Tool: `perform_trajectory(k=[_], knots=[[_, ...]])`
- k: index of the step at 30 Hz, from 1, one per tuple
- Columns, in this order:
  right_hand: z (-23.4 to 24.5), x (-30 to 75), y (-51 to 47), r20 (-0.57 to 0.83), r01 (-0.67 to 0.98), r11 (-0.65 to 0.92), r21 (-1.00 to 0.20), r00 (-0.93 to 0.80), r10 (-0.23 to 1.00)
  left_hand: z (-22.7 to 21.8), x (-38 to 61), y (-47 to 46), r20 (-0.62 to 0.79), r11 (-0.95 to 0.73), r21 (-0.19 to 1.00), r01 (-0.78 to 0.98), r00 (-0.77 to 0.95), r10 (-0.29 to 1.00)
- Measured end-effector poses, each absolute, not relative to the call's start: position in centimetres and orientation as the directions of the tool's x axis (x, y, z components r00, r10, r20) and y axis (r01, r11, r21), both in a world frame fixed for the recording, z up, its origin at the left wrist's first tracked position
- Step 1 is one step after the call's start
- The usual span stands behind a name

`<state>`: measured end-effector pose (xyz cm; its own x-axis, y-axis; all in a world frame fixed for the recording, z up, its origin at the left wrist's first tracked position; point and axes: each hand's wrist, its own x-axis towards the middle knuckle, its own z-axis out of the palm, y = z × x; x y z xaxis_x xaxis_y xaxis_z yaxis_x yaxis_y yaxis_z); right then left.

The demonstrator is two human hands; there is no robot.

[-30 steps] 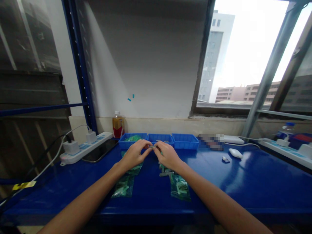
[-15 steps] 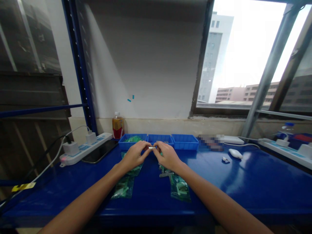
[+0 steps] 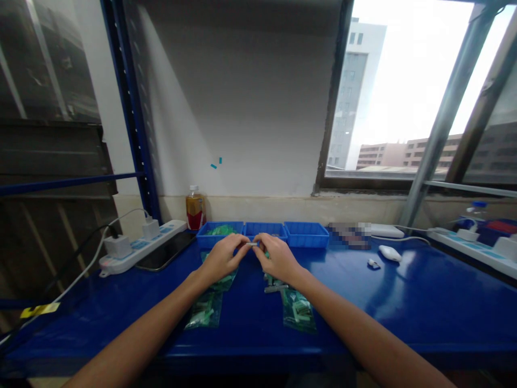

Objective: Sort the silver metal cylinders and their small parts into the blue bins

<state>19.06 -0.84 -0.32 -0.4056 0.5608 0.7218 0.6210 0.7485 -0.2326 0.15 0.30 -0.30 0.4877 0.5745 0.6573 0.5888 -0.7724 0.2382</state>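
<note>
My left hand (image 3: 226, 254) and my right hand (image 3: 277, 257) meet in the middle, just in front of the blue bins. Between their pinched fingertips is a small, pale, narrow piece (image 3: 252, 244), each hand holding one end. It is too small for me to name its kind. Below my right hand lie several loose pale pieces (image 3: 275, 289), partly hidden by it. A green-tinted plastic bag (image 3: 299, 311) of small parts lies near my right forearm. Another such bag (image 3: 204, 310) is by my left forearm, with more green bagging (image 3: 226, 282) partly under my left hand.
Three blue bins stand in a row: the left bin (image 3: 201, 242) holds green material, beside the middle bin (image 3: 247, 226) and right bin (image 3: 307, 241). A bottle (image 3: 195, 209), a phone (image 3: 166, 252) and a power strip (image 3: 133, 254) sit left. An earbud case (image 3: 390, 254) lies right.
The pale piece between my fingertips has turned slightly and looks greyer. Both hands stay almost in the same place.
</note>
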Motion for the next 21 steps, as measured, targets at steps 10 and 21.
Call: perform_trajectory(k=[10,21], knots=[[-0.27,19.0,-0.78,0.699,0.662,0.717,-0.219,-0.406,0.588,-0.38,0.05,0.22,0.673,-0.79,0.23,0.569,0.493,0.551],[0.04,19.2,-1.04,0.719,0.617,0.755,-0.222,-0.419,0.554,0.24,0.14,-0.17,0.632,-0.764,0.248,0.596,0.498,0.594]])
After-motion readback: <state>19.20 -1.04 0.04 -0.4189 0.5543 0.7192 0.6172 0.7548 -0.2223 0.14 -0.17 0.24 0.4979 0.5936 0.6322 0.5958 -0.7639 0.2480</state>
